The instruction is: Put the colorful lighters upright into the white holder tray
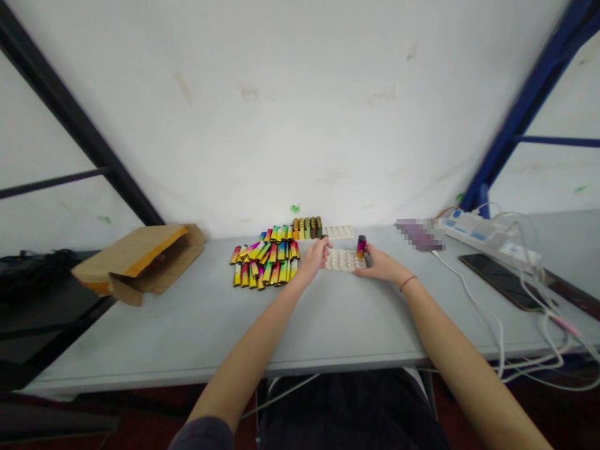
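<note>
A white tray (341, 260) with rows of round pockets lies between my hands. Upright at its right end stands what looks like one or two purple-and-gold lighters (361, 246), against the fingers of my right hand (380, 265). That hand curls round the tray's right end, its thumb along the near edge. My left hand (315, 257) is at the tray's left end, fingers pinched together; what they hold, if anything, is hidden. Left of it lies a pile of colourful gold-ended lighters (267, 262).
Behind the hands, a second white tray (340, 232) has several upright lighters (307, 227) in its left part. An opened cardboard box (140, 256) lies at left. On the right are a phone (504, 281), a power strip (487, 237), white cables (473, 297) and a blurred-out purple item (420, 235).
</note>
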Tool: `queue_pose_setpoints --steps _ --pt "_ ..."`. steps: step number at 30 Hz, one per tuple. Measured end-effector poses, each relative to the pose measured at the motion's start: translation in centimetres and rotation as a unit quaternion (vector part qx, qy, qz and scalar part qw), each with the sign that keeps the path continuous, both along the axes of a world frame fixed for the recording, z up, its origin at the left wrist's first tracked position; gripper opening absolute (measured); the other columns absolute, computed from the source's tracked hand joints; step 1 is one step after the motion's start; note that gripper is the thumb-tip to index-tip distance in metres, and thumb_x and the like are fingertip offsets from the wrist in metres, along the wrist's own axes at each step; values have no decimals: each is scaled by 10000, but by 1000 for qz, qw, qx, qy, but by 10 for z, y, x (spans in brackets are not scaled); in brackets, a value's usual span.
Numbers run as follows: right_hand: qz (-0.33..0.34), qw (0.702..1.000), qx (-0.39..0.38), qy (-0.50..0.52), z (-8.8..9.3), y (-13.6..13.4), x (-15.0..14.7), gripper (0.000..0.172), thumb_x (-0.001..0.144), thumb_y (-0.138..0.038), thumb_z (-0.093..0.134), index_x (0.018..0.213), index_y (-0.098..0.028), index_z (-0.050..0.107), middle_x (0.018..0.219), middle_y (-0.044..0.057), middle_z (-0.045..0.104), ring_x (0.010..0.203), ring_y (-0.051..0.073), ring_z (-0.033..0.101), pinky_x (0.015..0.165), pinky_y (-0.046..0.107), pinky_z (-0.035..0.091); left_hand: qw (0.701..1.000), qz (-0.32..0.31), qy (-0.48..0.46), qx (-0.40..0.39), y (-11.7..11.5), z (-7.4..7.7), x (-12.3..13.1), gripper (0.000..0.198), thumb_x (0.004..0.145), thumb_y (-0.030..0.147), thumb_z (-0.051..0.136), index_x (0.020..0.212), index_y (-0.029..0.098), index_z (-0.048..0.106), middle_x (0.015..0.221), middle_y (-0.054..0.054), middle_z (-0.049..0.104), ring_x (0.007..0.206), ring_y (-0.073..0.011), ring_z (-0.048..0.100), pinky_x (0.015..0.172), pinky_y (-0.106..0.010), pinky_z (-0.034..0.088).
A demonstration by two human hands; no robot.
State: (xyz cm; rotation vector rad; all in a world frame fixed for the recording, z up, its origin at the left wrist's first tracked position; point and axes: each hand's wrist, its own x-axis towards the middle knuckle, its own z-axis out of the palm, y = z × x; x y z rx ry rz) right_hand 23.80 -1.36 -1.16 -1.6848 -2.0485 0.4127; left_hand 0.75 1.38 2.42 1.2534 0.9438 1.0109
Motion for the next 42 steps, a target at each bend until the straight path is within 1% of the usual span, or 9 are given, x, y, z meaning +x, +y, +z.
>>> queue_pose_setpoints --steps 2,4,11,18,27,31,35,39,42 --pt "-1 1000 7 -7 -1 0 -1 810 719 -464 791 1376 -135 451 1306 210 669 1160 361 665 1000 480 501 997 -10 -53 -50 -5 0 1 429 913 552 406 666 203 444 499 88 300 368 -52 215 382 -182 166" --pt "-4 1000 8 -12 -1 0 -1 803 721 -474 791 1370 -137 460 1290 210 678 1147 369 670 993 489 503 994 -17 -78 -80 -8 1 0 497 905 604 367 598 213 382 477 86 257 358 -49 189 374 -184 146" --pt "1 1000 12 -9 -4 1 3 793 731 -504 787 1369 -148 478 1296 211 672 1181 386 651 1018 524 489 986 2 -118 -116 -17 4 -6 465 921 450 281 524 212 330 444 72 193 347 -53 126 374 -186 100" --pt "3 1000 21 0 -6 2 4 817 727 -486 793 1401 -157 471 1331 200 657 1207 387 638 1043 541 475 978 78 -162 -102 -23 7 -6 476 931 509 286 554 220 302 455 70 183 365 -61 133 380 -196 111" --pt "17 1000 15 15 -1 -1 1 816 726 -455 794 1393 -116 467 1351 220 633 1234 381 621 1062 512 472 977 65 -164 -123 -27 11 -7 475 937 506 255 553 228 295 431 73 190 347 -61 135 362 -190 114" --pt "38 998 26 38 1 -3 -6 780 729 -429 800 1370 -122 479 1343 219 636 1205 370 636 1059 498 477 977 80 -174 -97 -23 7 -7 499 922 577 300 570 224 317 444 76 206 352 -59 157 362 -191 137" --pt "64 997 17 39 3 -5 -15 754 737 -433 791 1350 -122 482 1333 211 641 1212 361 630 1067 487 473 987 65 -135 -56 -16 -4 -4 413 906 586 392 711 223 402 482 88 306 369 -65 250 386 -191 218" --pt "74 996 16 43 3 -5 -19 761 743 -420 774 1354 -85 468 1324 228 641 1221 357 625 1063 465 479 996 33 -43 72 -16 -19 -1 154 920 384 465 937 232 442 577 89 452 459 -89 412 486 -201 363" --pt "78 996 24 47 2 -5 -19 763 737 -423 771 1354 -91 470 1320 226 645 1212 359 629 1050 470 487 978 16 39 202 -20 -25 0 121 942 306 473 1018 215 497 770 18 615 700 -122 591 713 -257 497"
